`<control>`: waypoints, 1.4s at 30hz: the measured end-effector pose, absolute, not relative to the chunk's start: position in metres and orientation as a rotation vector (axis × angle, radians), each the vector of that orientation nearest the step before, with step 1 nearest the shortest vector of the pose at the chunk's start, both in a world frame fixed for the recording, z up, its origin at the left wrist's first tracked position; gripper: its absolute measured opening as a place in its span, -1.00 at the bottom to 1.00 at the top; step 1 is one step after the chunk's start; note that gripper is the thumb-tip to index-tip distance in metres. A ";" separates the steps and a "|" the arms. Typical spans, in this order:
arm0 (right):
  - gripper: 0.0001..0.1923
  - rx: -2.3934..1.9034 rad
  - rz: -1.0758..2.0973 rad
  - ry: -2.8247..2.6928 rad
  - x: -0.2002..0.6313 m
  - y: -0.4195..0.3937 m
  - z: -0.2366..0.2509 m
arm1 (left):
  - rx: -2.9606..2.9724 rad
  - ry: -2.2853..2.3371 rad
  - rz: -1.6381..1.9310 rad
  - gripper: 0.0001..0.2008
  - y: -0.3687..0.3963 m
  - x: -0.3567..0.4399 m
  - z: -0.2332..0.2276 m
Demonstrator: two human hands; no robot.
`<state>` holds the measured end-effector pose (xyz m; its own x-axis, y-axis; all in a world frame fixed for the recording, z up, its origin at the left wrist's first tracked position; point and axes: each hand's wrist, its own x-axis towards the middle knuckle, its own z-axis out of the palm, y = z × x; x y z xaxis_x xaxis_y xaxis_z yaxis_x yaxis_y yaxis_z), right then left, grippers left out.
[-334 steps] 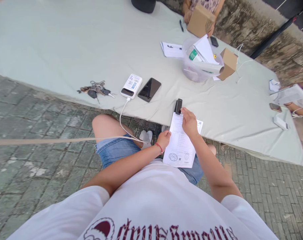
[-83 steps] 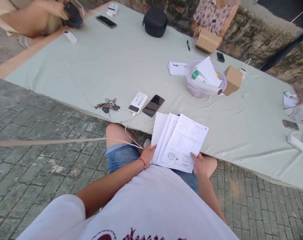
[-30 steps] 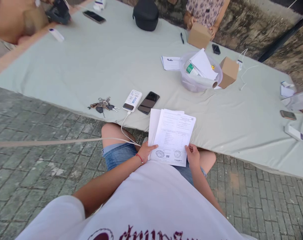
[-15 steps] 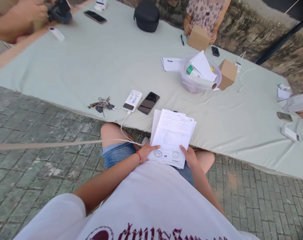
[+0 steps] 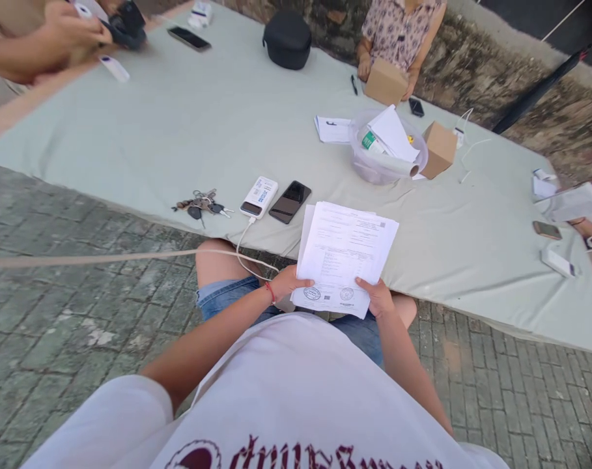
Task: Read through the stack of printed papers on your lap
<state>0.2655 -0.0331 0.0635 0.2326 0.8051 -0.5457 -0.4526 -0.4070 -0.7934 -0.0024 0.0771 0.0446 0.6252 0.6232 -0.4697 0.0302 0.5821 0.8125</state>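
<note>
A stack of printed papers (image 5: 347,254) is held over my lap, its far end reaching over the table edge. Two round stamps and small codes show on the top sheet's near end. My left hand (image 5: 288,283) grips the stack's left edge, thumb on top and fingers hidden beneath. At the right edge my right hand (image 5: 378,296) pinches it the same way. Beyond the papers lie a dark smartphone (image 5: 290,202) and a white power bank (image 5: 259,197) with a cable plugged in. A bunch of keys (image 5: 202,204) rests to their left.
A clear plastic tub (image 5: 374,170) holds papers and a roll, beside a cardboard box (image 5: 439,150). A black case (image 5: 286,40) stands at the back of the cloth-covered table (image 5: 178,124). Other people sit around it; one has hands at another cardboard box (image 5: 386,81).
Both hands have raised the paper stack slightly, and its sheets look more evenly lined up. At the far left, another person's hand now holds up a small white object.
</note>
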 end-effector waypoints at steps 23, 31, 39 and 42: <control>-0.43 -1.584 1.007 -1.122 0.300 0.024 0.108 | 1.471 0.783 0.717 -0.49 0.153 0.027 0.088; -0.29 -1.658 1.020 -1.189 0.293 0.025 0.114 | 1.596 0.819 0.738 -0.30 0.151 0.030 0.085; -0.51 -1.716 1.220 -1.237 0.290 0.015 0.120 | 1.744 0.649 0.588 -0.59 0.144 0.018 0.070; -0.52 -1.685 1.143 -1.230 0.285 0.013 0.117 | 1.782 0.618 0.569 -0.66 0.141 0.024 0.075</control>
